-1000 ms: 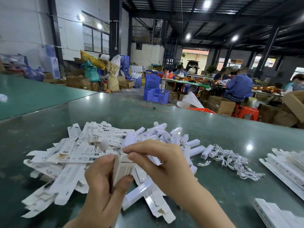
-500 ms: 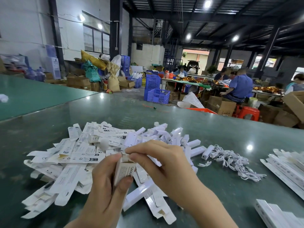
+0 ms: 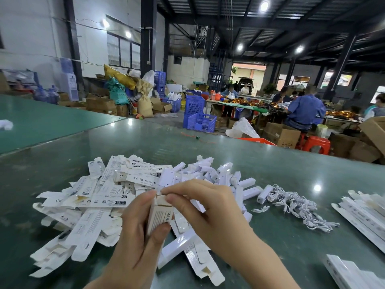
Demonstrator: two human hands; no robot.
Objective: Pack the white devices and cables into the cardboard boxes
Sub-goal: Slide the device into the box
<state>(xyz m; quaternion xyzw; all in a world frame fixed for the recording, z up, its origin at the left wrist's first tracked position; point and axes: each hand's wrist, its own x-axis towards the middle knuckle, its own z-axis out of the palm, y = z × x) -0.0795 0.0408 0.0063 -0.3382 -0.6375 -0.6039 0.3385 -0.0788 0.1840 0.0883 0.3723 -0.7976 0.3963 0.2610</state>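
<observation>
Left hand [image 3: 136, 232] fingers grip an upright white carton [image 3: 159, 217] above the desk [image 3: 270, 174]; right hand [image 3: 200, 207] fingers pinch its top flap. Contents not visible. Flat cartons [image 3: 83, 215], devices [image 3: 225, 176], cables [image 3: 298, 207] lie behind.

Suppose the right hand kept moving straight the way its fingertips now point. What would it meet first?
The right hand points leftward at the top flap of the small box, which its fingertips already pinch. Just beyond is the left hand, whose fingertips nearly touch them.
</observation>
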